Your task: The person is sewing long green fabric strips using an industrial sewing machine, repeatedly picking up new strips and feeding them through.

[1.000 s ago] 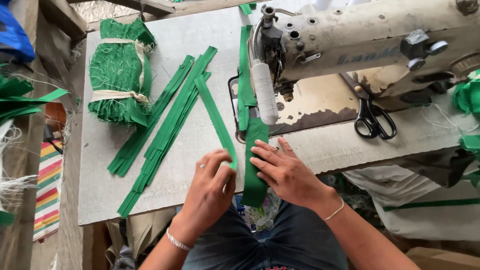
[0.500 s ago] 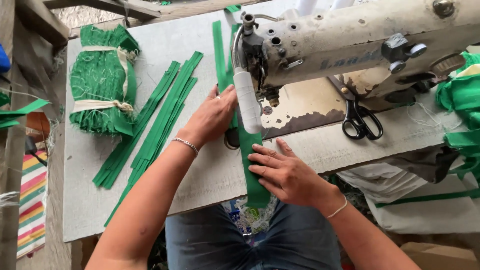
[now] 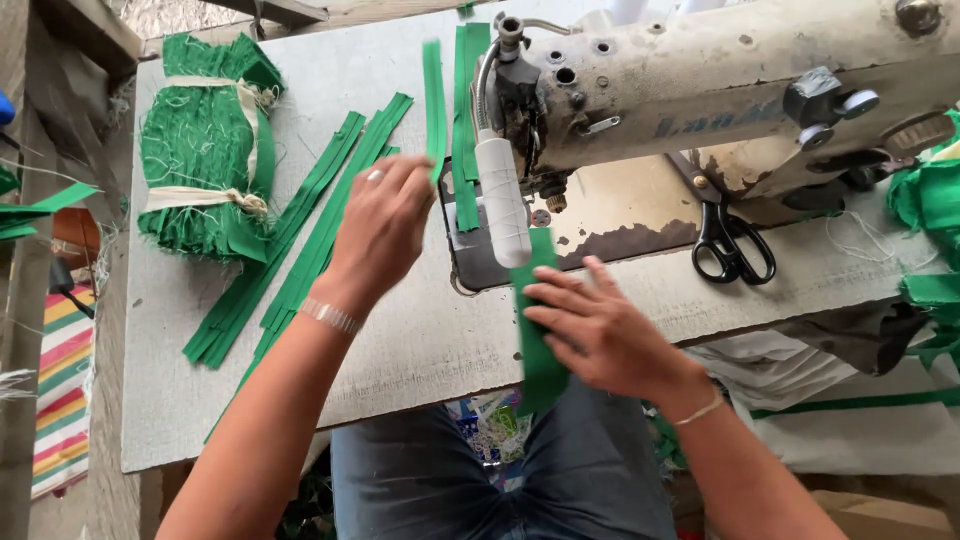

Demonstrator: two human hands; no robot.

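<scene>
My left hand (image 3: 382, 228) pinches a narrow green strip (image 3: 433, 95) that stands up from its fingers, just left of the sewing machine's needle end. My right hand (image 3: 600, 325) lies flat on a wider green fabric piece (image 3: 540, 360) that runs from under the white lamp tube (image 3: 503, 205) down over the table's front edge. Another green strip (image 3: 467, 110) lies on the machine bed behind the needle. The old cream sewing machine (image 3: 720, 85) spans the upper right.
A tied bundle of green fabric (image 3: 205, 150) sits at the back left of the grey table (image 3: 400, 340). Loose green strips (image 3: 290, 250) lie diagonally beside it. Black scissors (image 3: 733, 245) rest right of the machine bed. More green cloth (image 3: 930, 200) hangs at the right edge.
My left hand left the fabric piece, reached up to the needle area and now holds a narrow green strip upright. My right hand stayed pressed on the wider piece.
</scene>
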